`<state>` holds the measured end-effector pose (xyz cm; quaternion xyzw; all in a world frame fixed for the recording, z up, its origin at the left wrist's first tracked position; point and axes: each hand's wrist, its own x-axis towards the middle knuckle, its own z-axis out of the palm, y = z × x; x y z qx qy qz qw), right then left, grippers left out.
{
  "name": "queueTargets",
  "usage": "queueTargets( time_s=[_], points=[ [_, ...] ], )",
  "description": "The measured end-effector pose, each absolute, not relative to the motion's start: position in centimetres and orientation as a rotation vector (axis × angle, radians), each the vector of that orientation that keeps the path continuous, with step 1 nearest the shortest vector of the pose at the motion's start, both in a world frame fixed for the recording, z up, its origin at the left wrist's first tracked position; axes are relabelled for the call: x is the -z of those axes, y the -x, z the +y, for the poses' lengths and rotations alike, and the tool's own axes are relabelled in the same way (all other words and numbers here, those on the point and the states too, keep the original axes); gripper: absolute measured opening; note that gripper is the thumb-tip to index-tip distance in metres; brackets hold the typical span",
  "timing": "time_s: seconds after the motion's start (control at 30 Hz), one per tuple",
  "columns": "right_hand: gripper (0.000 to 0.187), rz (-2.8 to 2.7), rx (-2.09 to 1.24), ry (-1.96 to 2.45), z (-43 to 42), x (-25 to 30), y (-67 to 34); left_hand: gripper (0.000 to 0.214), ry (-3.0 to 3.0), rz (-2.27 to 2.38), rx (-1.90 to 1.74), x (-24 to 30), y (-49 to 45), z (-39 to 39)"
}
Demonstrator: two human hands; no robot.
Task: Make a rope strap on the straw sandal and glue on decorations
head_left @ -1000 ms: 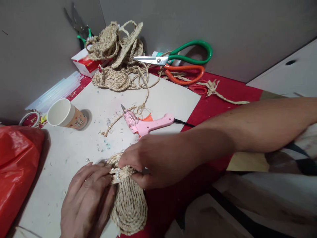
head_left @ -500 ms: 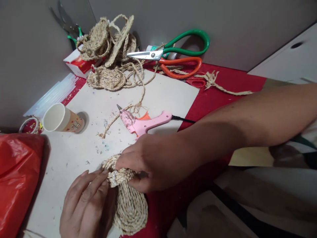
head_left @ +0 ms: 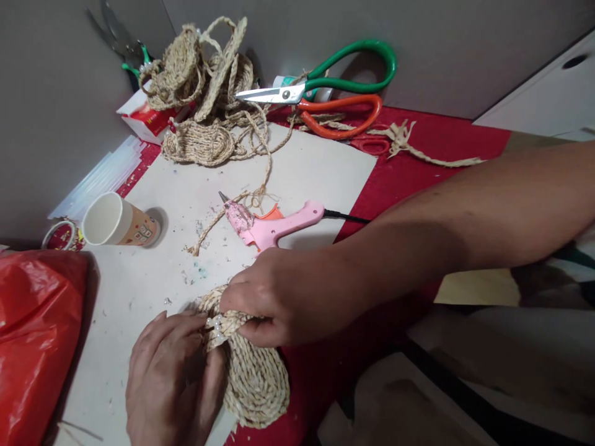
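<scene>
A woven straw slipper [head_left: 258,384] lies at the near edge of the white board, its sole coiled from braided cord. Across it runs a braided strap with several white pearl beads [head_left: 216,326] near the middle. My left hand [head_left: 174,371] grips the strap's left side, fingers bent and thumb beneath. On the strap's other side my right hand [head_left: 274,297] pinches the braid between thumb and fingers; its fingertips are partly hidden. Just beyond my right hand, a pink glue gun [head_left: 283,228] lies on its side, nozzle pointing left.
A paper cup [head_left: 116,220] stands at the left, near clear glue sticks [head_left: 100,176] and a red plastic bag [head_left: 37,334]. Behind are braided straw pieces [head_left: 198,142], large scissors [head_left: 288,94] with green and orange handles, and pliers [head_left: 134,59] by a red-white box [head_left: 144,118].
My left hand has shifted slightly right, and its thumb now shows under the strap. The slipper's near end has swung a little right and away. My right hand keeps its pinch.
</scene>
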<state>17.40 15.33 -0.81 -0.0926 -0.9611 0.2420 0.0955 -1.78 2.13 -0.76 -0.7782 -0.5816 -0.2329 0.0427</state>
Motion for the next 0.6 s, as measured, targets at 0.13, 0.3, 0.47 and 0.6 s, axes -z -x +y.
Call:
queueTargets(
  time_s=[0.13,0.3,0.47,0.6],
  points=[
    [0.045,-2.845,-0.680,0.251,15.3,1.0,-17.5,0.027,2.363,-1.887,0.862,1.3,1.4,2.1],
    [0.026,-2.883,-0.707,0.249,15.4,0.6,-17.4,0.036,2.310,-1.977,1.113,1.2,0.4,1.7],
    [0.013,-3.011,-0.875,0.239,15.8,-0.3,-17.3,0.028,2.326,-1.910,0.964,0.9,0.6,1.6],
    [0.010,-2.977,-0.921,0.229,15.9,-0.2,-17.3,0.028,2.454,-1.718,0.762,0.8,1.5,1.8]
  ],
)
